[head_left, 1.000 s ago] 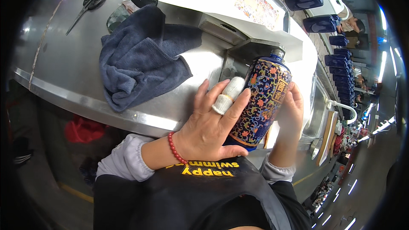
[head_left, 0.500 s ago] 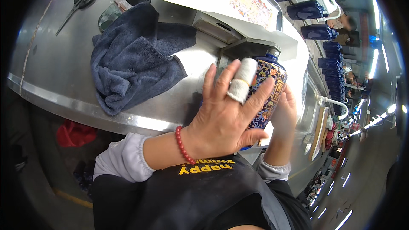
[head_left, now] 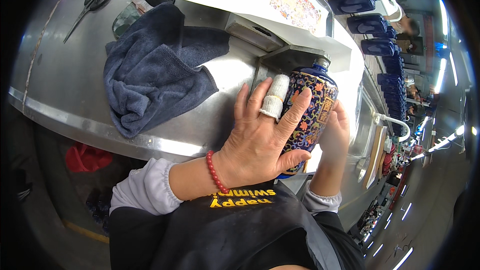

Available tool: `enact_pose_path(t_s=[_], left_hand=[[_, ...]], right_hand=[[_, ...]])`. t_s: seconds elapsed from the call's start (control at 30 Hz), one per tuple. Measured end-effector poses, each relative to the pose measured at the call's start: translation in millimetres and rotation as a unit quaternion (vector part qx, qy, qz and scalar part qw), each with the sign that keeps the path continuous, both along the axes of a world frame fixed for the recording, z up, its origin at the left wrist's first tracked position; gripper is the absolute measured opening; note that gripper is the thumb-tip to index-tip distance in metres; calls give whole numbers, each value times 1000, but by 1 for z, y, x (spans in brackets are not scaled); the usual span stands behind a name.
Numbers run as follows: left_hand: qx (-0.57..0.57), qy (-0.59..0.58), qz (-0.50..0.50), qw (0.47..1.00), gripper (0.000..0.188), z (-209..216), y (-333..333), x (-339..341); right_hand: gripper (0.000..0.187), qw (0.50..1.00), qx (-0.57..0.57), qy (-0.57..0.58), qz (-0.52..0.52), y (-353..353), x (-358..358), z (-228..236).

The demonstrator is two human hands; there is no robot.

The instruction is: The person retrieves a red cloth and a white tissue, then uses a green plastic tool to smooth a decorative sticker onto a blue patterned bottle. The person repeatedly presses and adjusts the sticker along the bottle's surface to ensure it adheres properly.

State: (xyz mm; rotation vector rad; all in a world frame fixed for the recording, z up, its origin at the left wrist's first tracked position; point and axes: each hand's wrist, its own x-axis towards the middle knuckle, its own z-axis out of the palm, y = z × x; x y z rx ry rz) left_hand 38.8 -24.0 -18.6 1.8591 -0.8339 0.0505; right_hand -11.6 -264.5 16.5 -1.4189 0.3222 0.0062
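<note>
A dark blue bottle (head_left: 312, 105) with a colourful floral film and a gold-framed panel leans tilted in front of me, its threaded neck pointing away. My left hand (head_left: 255, 135) lies along the bottle's left side with fingers spread, index finger and thumb over the patterned face. A white knitted sleeve (head_left: 274, 97) covers its middle finger, and a red bead bracelet (head_left: 215, 172) circles the wrist. From the right, my right hand (head_left: 337, 125) supports the bottle, its fingers bent at the edge and partly hidden behind it.
A grey-blue towel (head_left: 160, 70) lies crumpled on the metal table (head_left: 65, 95), with black scissors (head_left: 89, 10) beyond it. A metal block (head_left: 255, 32) sits behind the bottle, near a white sheet with printed floral film (head_left: 295, 5). Several blue bottles (head_left: 377, 47) line the right side.
My left hand has slid slightly left and down over the bottle, uncovering more of its pattern. The right hand still supports it.
</note>
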Motion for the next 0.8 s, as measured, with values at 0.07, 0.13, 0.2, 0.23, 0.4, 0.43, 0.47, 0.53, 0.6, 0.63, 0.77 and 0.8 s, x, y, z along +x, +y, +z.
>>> enact_pose_path(t_s=[0.07,0.13,0.2,0.23,0.4,0.43,0.47,0.53,0.6,0.63,0.77,0.8], left_hand=[[-1,2,-2,1000,95,-1,1,0],[-4,5,-4,1000,94,0,1,0],[-7,8,-5,1000,94,0,1,1],[-8,9,-5,1000,94,0,1,2],[-5,7,-3,1000,94,-1,0,2],[-4,7,-2,1000,94,-1,0,2],[-2,6,-2,1000,94,-1,0,2],[-4,13,-15,1000,95,-1,0,3],[-18,19,-25,999,95,-1,3,5],[-34,20,-29,999,95,-2,5,6],[-36,25,-29,999,95,-12,16,5],[-34,38,-32,998,94,-15,20,3]], right_hand=[[20,1000,3,0,-1,1,1,1],[21,1000,5,-1,1,1,1,2],[21,1000,6,0,2,1,2,2],[21,1000,5,1,3,1,2,2],[23,1000,3,2,2,2,3,4],[23,1000,3,3,1,2,3,5],[24,1000,2,4,-1,3,3,5],[24,1000,6,5,1,4,4,7],[25,1000,10,5,4,4,4,8],[25,1000,12,4,5,4,5,8],[25,1000,20,1,21,-1,4,6],[28,1000,6,23,3,-2,4,6]])
